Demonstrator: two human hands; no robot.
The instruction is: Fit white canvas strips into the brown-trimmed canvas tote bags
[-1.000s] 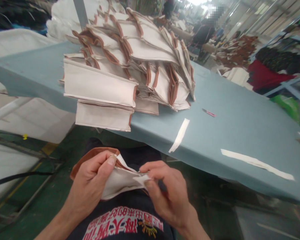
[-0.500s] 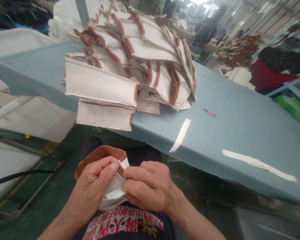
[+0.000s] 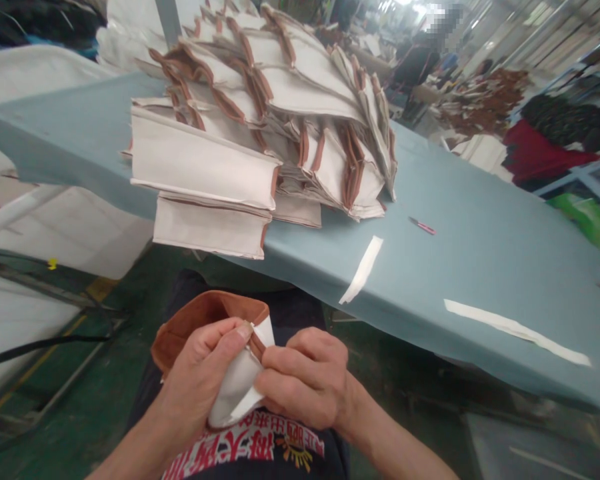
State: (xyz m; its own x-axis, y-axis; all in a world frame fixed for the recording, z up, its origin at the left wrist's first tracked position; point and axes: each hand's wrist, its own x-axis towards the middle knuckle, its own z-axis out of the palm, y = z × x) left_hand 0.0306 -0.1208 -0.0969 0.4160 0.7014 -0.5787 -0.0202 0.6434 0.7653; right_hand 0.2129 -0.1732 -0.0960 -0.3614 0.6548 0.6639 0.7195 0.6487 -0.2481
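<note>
Over my lap I hold a sewn fabric pouch (image 3: 235, 385), white on the outside with a brown lining showing at its open mouth. My left hand (image 3: 207, 363) is closed on its edge, thumb and forefinger pinching near a seam. Close beside it, my right hand (image 3: 305, 377) is closed on the white and brown edge, fingers curled. Between the two hands a short strip of brown shows along the seam. The fingertips of my right hand are partly hidden behind the fabric.
A large heap of similar white and brown sewn pieces (image 3: 205, 153) lies on the blue-covered table (image 3: 420, 280). On the table's right part lie a pink-handled cutter (image 3: 423, 226) and two white strips (image 3: 363, 270). A metal frame (image 3: 45, 413) stands at left.
Both hands and the pouch have shifted slightly right. More of the pouch's brown lining and white side shows now. Both hands keep their grip.
</note>
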